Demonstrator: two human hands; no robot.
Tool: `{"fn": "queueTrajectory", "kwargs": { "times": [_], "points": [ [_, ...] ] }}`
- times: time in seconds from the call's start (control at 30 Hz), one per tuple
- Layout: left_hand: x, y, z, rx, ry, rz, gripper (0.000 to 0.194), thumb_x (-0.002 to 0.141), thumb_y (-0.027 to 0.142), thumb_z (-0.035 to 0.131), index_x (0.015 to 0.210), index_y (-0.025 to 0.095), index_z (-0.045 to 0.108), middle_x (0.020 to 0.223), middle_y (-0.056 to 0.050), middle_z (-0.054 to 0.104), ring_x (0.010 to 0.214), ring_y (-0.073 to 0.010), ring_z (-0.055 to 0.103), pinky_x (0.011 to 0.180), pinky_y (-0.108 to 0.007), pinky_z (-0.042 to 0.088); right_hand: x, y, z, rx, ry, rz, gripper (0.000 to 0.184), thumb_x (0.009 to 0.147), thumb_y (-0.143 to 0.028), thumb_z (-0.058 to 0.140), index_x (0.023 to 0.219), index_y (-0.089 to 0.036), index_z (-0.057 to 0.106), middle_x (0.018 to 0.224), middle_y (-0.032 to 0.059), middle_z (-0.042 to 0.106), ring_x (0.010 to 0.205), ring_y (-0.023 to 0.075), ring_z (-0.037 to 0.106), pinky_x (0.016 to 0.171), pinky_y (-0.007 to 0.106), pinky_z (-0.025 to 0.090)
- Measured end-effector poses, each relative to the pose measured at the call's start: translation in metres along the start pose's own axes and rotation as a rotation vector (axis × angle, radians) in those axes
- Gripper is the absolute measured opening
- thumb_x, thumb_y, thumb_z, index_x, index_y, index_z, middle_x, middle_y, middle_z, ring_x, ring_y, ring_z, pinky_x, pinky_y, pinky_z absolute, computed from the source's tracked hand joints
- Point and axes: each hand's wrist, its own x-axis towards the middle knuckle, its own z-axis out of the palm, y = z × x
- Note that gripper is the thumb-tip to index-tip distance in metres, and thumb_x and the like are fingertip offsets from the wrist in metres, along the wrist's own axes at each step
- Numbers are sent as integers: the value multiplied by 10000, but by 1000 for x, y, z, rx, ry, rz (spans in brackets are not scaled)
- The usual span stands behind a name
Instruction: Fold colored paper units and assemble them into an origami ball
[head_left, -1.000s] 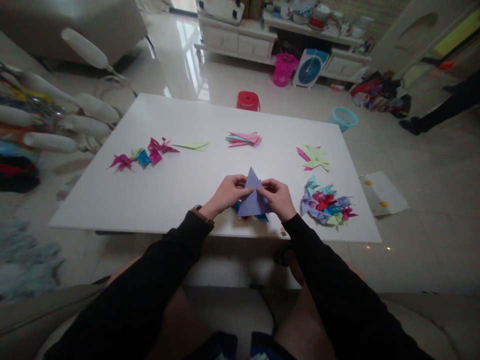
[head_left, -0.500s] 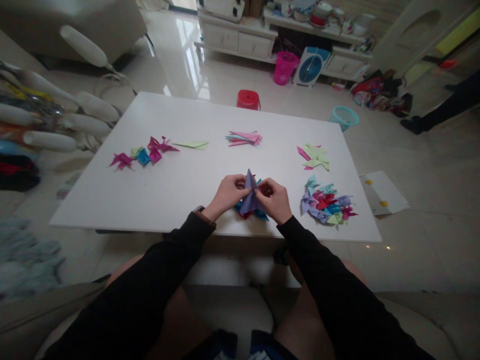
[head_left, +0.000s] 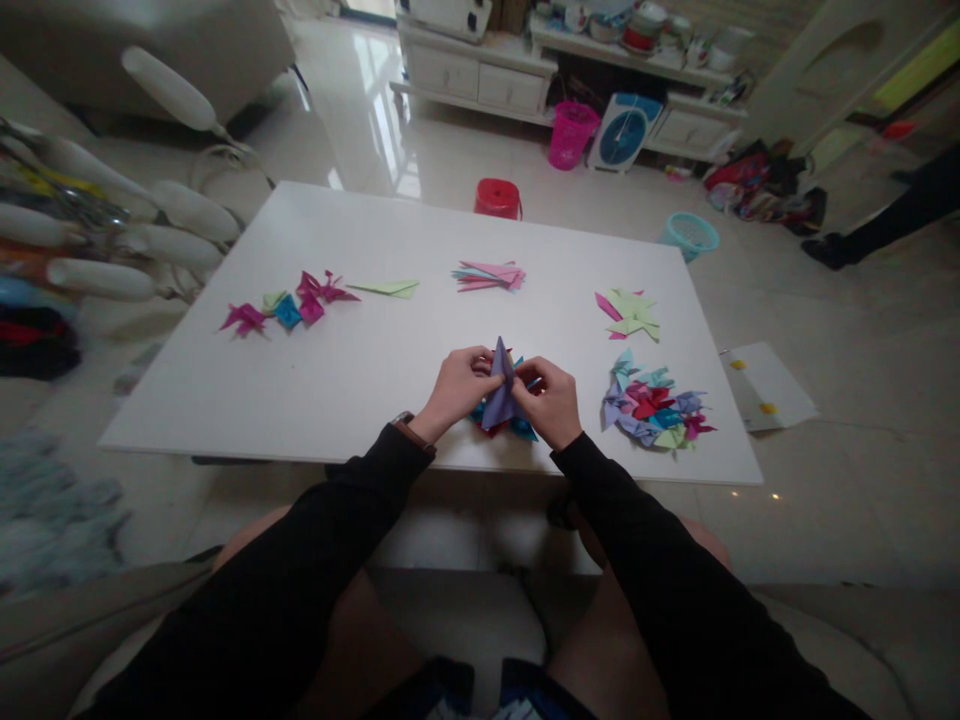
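While our left hand (head_left: 457, 390) and right hand (head_left: 553, 400) pinch the lilac paper (head_left: 496, 409) near the front edge of the table (head_left: 285, 425), its triangle is narrower than before. We judge folding advanced.

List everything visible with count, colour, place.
Rectangular table: one, white, centre
Pointed folded paper: one, purple, table's near side
Paper heap: one, multicoloured, beneath it
Paper figure cluster: one, multicoloured, table's right
Flat paper pile: one, mostly green, beyond cluster
Narrow paper stack: one, mainly pink, far middle
Slim paper: at least one, green, beside row
Paper figure row: one, mostly magenta, table's left
Rounded stool: one, red, beyond table
Round baskets: two, pink and turquoise, floor
Boxy fan: one, blue and white, background
Cabinet drawers: at least three, white, background
Clutter: uncounted, mixed, background
Other person's leg: one, dark, right
Left hand, right hand: two, black-sleeved, pinching purple paper
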Motion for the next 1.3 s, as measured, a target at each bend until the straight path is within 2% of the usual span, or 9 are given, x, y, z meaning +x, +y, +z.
{"fn": "queueTrajectory", "kwargs": {
  "times": [0.23,0.37,0.5,0.6,0.73,0.83,1.0,1.1,1.3],
  "points": [
    [-2,5,2,-97,-27,-43,240,661,80,627,870,123,736,752,-41,736,668,-144,673,606,-214,510,-1,-1,3,-117,-7,-183,74,877,-221,614,878,-206,686,858,46,655,800,198,630,769,337,509],
    [-1,9,0,-323,-95,-164,186,711,170,663,869,112,743,693,-30,691,607,-119,622,628,-239,521,1,-6,0,-82,-12,-141,104,878,-225,616,893,-223,719,960,73,654,948,224,639,863,361,514],
    [-1,11,-2,-343,-115,-169,205,715,266,760,853,114,744,791,-57,724,671,-141,647,671,-275,539,4,-3,-2,96,-4,39,90,850,-286,659,892,-217,701,973,53,674,848,187,645,756,321,529],
    [0,12,-6,-341,-117,-162,239,703,270,797,872,112,737,812,-65,739,715,-155,671,727,-296,550,7,5,-1,285,-34,214,251,781,-399,744,923,-197,699,861,28,707,738,166,631,684,298,514],
    [3,14,-11,-365,-119,-175,351,663,225,850,966,122,705,751,-40,726,665,-147,666,710,-295,546,10,12,-2,495,-111,406,349,660,-494,823,767,-184,701,702,9,697,668,162,614,659,295,499],
    [3,18,-14,-459,-198,-217,306,716,266,830,956,123,706,757,-47,713,637,-135,645,668,-279,530,11,8,-6,690,-155,553,365,581,-462,871,717,-189,670,646,-13,662,615,145,591,619,280,489],
    [1,22,-15,-584,-357,-252,351,748,310,841,1040,138,746,918,-83,728,687,-118,631,646,-243,503,10,-2,-11,889,-389,658,343,681,-466,813,809,-181,671,733,31,695,665,181,649,642,319,544],
    [3,21,-14,-611,-289,-246,326,701,311,889,936,148,733,915,-65,720,723,-115,636,658,-229,508,9,-2,-11,894,-412,632,366,729,-497,782,890,-186,677,797,42,717,702,191,675,693,338,571],
    [12,23,-8,-721,19,-200,358,643,288,912,824,163,631,784,15,657,684,-81,605,669,-215,508,10,0,-17,938,-186,585,277,729,-402,727,931,-221,666,896,39,756,795,218,707,673,334,568]
  ]
}}
